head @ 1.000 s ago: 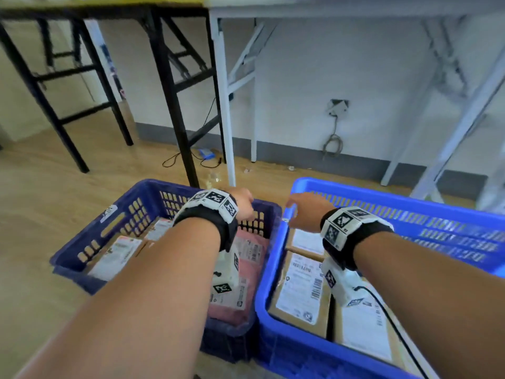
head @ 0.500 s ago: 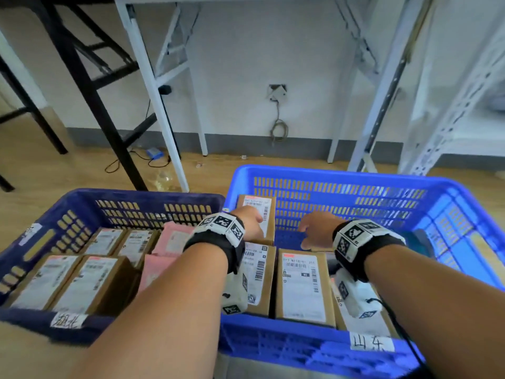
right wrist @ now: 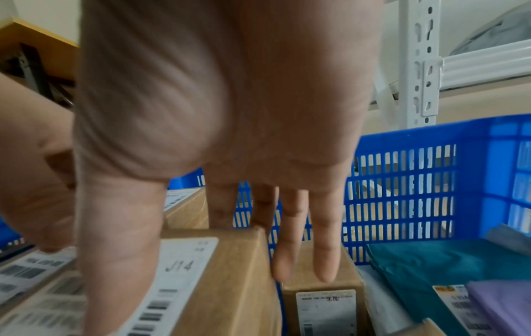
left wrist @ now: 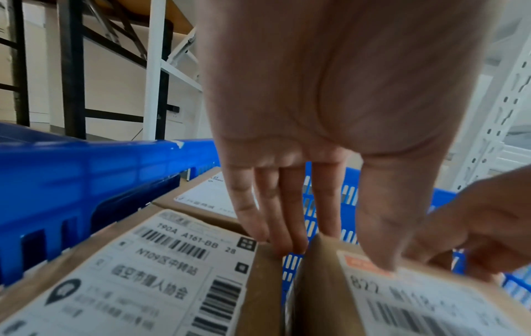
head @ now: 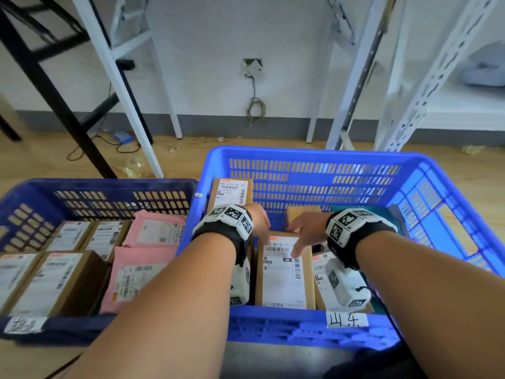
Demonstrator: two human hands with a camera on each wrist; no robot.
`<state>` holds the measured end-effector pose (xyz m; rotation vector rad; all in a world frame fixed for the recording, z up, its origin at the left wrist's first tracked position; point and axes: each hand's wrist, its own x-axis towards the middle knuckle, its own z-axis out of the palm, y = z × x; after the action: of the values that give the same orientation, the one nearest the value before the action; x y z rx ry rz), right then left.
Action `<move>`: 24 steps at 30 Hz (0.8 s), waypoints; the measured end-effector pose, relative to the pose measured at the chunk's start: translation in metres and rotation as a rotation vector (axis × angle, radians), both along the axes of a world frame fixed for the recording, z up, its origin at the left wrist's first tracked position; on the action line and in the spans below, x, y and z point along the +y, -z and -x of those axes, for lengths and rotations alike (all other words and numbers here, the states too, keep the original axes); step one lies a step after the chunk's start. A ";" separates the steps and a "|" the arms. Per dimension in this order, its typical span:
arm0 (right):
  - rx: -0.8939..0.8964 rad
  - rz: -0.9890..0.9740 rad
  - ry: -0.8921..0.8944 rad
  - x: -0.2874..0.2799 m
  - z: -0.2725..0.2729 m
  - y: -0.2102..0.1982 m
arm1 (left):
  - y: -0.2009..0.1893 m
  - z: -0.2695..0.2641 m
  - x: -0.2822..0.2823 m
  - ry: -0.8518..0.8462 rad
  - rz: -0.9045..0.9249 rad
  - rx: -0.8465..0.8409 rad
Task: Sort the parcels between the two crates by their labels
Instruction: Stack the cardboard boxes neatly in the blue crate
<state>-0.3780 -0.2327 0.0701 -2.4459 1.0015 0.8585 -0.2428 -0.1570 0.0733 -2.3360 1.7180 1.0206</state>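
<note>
Two crates stand side by side: a dark blue crate [head: 103,183] on the left and a bright blue crate [head: 300,153] on the right. In the right crate lies a brown box [head: 284,280] with a white label reading J14. My left hand [head: 259,222] grips its far left corner: the fingers [left wrist: 287,238] reach down the gap along its side and the thumb [left wrist: 379,250] presses on top. My right hand [head: 303,231] holds the far right end, thumb [right wrist: 115,261] on the label and fingers [right wrist: 261,216] behind the end.
Brown boxes [head: 54,280] and pink mailers [head: 155,231] fill the left crate. The right crate also holds a box [head: 232,192] against its far wall, a labelled box [left wrist: 161,272] on the left, a small box [right wrist: 321,284] and a teal bag [right wrist: 431,261]. Handwritten tags [head: 346,320] mark both crates' near rims.
Both hands have dropped from the crates' far rims into the right crate. The left hand shifted right, and both now hold the middle box's far end.
</note>
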 end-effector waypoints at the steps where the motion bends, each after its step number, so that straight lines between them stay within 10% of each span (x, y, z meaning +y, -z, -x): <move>1: 0.014 0.009 -0.016 0.001 0.000 -0.002 | 0.001 0.001 0.000 -0.004 -0.008 0.017; 24: -0.328 -0.575 0.616 -0.018 0.032 0.016 | 0.000 -0.019 0.004 -0.264 -0.068 0.431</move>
<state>-0.4104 -0.2505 0.0539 -1.5897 1.0975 0.4281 -0.2241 -0.1527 0.0729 -2.4798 1.4733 1.7054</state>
